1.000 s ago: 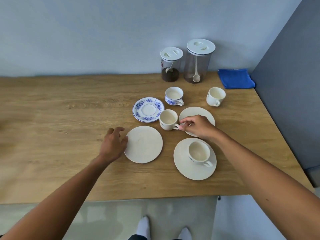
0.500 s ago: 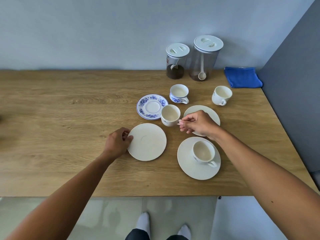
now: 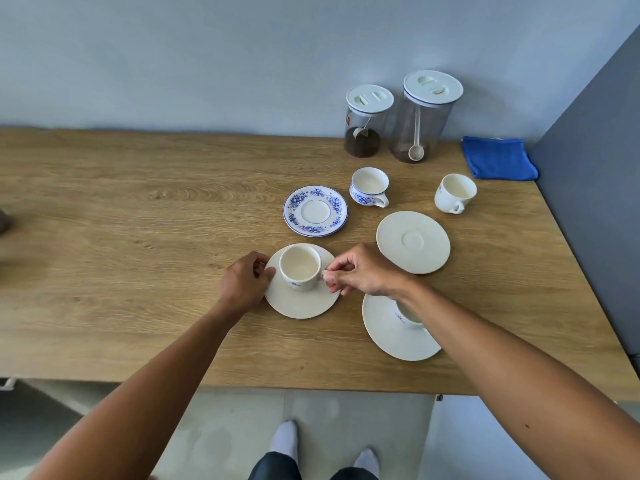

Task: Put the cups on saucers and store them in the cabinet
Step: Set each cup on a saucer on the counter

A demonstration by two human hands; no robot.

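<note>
Now, from the head view, a plain cream ceramic cup (image 3: 300, 266) stands upright on a round cream saucer (image 3: 301, 301); the right hand (image 3: 363, 271) pinches its handle, the left hand (image 3: 244, 282) grips the saucer's rim

Counter (image 3: 138, 237): light oak woodgrain. Three saucers plain cream (image 3: 298, 303) (image 3: 414, 242) (image 3: 391, 334). Fourth saucer (image 3: 315, 211): white, blue floral band, blue rim line. Cup on near saucer (image 3: 299, 268): cream, small dark blue mark. Floral cup (image 3: 369, 185): white, blue flowers. Far cup (image 3: 453, 192): cream. Cloth (image 3: 498, 157): bright blue. Two clear jars, white lids (image 3: 363, 124) (image 3: 424, 116), dark brown contents. Wall pale blue-grey.
</note>
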